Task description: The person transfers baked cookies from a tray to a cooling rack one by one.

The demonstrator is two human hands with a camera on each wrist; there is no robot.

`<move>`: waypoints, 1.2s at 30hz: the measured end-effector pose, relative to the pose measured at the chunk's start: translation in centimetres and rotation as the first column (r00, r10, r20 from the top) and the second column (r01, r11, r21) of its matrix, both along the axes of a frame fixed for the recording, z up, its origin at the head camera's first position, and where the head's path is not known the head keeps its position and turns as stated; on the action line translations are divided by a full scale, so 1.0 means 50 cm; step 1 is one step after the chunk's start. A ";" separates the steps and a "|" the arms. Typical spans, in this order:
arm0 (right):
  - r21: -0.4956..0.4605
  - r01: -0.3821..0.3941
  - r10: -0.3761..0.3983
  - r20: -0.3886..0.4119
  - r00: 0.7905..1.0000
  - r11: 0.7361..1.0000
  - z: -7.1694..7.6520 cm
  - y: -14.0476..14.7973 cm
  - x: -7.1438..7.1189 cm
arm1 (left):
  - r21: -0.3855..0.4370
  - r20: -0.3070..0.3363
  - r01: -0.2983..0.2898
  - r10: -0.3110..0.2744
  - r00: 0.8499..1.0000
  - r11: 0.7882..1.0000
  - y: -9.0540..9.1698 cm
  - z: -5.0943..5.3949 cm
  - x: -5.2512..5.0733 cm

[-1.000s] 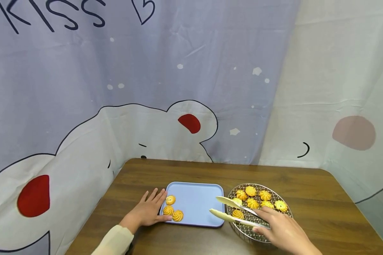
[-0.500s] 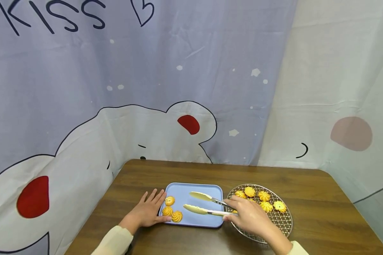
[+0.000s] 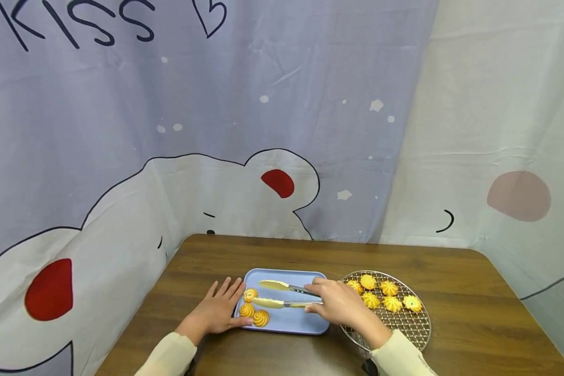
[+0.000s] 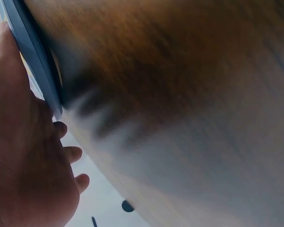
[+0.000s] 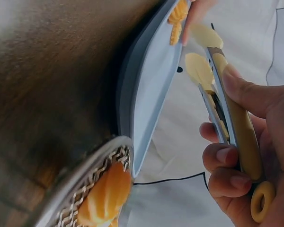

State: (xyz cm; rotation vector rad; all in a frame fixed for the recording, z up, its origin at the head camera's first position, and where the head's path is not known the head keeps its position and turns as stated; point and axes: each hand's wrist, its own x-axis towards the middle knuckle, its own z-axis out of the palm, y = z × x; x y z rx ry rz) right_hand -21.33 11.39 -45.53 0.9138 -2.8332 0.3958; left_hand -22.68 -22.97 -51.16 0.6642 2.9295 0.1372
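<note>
My right hand (image 3: 340, 303) grips a pair of tongs (image 3: 269, 303) with cream-coloured tips, held over the blue tray (image 3: 293, 325). The tips stand apart, and I see nothing pinched between them in the right wrist view. At the tray's left end are three swirled yellow cookies: one at the back (image 3: 250, 295), one at the front left (image 3: 246, 310) and one beside it (image 3: 261, 318). My left hand (image 3: 215, 310) rests against the tray's left edge, fingers spread, thumb at the front corner. In the left wrist view its thumb (image 4: 7, 45) lies along the rim.
Right of the tray stands a round wire rack (image 3: 411, 331) with several yellow cookies (image 3: 392, 304) on it; my right hand hides its left part. Both stand on a brown wooden table (image 3: 465, 292). A printed cloth (image 3: 216, 115) hangs behind the table.
My right hand has carried the tongs leftward from above the rack to above the tray's left half. The left hand and the three cookies on the tray have stayed in place.
</note>
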 end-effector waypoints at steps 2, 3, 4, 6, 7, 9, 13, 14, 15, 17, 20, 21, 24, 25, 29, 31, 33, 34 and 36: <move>0.004 -0.005 0.005 0.006 1.000 1.000 -0.003 -0.007 -0.006 | 0.001 -0.001 0.001 -0.001 1.000 1.000 0.000 -0.001 0.000; 0.007 -0.008 0.008 0.005 1.000 1.000 -0.004 -0.011 -0.009 | 0.000 -0.001 0.001 -0.001 1.000 1.000 0.000 -0.002 0.000; 0.010 -0.012 0.012 0.001 1.000 1.000 -0.005 -0.014 -0.012 | -0.001 -0.002 0.001 -0.001 1.000 1.000 -0.001 -0.003 -0.001; 0.017 -0.018 0.018 -0.008 1.000 1.000 -0.006 -0.020 -0.017 | -0.008 -0.004 -0.001 0.000 1.000 1.000 -0.001 -0.003 -0.002; 0.023 -0.017 0.017 -0.006 1.000 1.000 -0.006 -0.022 -0.019 | -0.009 -0.006 -0.002 0.002 1.000 1.000 -0.001 -0.003 -0.002; 0.034 -0.018 0.018 -0.005 1.000 0.999 -0.005 -0.027 -0.023 | -0.009 -0.008 -0.004 0.004 1.000 1.000 0.000 -0.002 -0.002; 0.046 -0.015 0.014 0.012 1.000 0.999 -0.003 -0.034 -0.031 | -0.013 -0.010 -0.005 0.005 1.000 1.000 0.001 0.001 -0.002; 0.047 -0.015 0.014 0.014 1.000 0.999 -0.002 -0.036 -0.032 | -0.012 -0.009 -0.004 0.004 1.000 1.000 0.002 0.002 -0.002; 0.048 -0.014 0.013 0.015 1.000 0.999 -0.003 -0.038 -0.033 | -0.012 -0.009 -0.004 0.004 1.000 1.000 0.002 0.003 -0.002; 0.049 -0.015 0.014 0.010 1.000 0.999 -0.004 -0.042 -0.036 | -0.012 -0.005 -0.004 0.004 1.000 1.000 0.002 0.003 -0.001; 0.054 -0.027 0.027 0.001 1.000 0.998 -0.008 -0.047 -0.041 | -0.011 0.004 -0.010 0.010 1.000 1.000 0.002 0.002 -0.001; 0.058 -0.033 0.033 -0.001 0.999 0.998 -0.009 -0.049 -0.043 | -0.013 0.004 -0.012 0.012 1.000 1.000 0.002 0.001 -0.001; 0.077 -0.041 0.041 0.007 0.999 0.996 -0.008 -0.054 -0.048 | -0.014 0.001 -0.018 0.018 1.000 1.000 0.001 -0.002 -0.001; 0.083 -0.041 0.040 0.012 0.999 0.996 -0.006 -0.055 -0.049 | -0.013 -0.002 -0.018 0.018 1.000 1.000 0.001 -0.002 -0.001; 0.094 -0.034 0.031 0.032 0.999 0.995 -0.002 -0.056 -0.052 | -0.013 -0.012 -0.017 0.017 1.000 1.000 0.000 -0.004 -0.002; 0.092 -0.040 0.037 0.032 0.999 0.995 -0.002 -0.056 -0.052 | -0.012 -0.008 -0.019 0.019 1.000 1.000 0.000 -0.005 -0.002; 0.087 -0.045 0.043 0.026 0.999 0.995 -0.004 -0.055 -0.051 | -0.012 -0.002 -0.022 0.022 1.000 1.000 0.000 -0.005 -0.002; 0.086 -0.047 0.045 0.021 0.999 0.995 -0.005 -0.054 -0.051 | -0.012 0.000 -0.023 0.023 1.000 1.000 0.000 -0.006 -0.001; 0.082 -0.044 0.043 0.023 0.999 0.996 -0.005 -0.051 -0.050 | -0.010 0.001 -0.022 0.022 1.000 1.000 0.000 -0.006 -0.002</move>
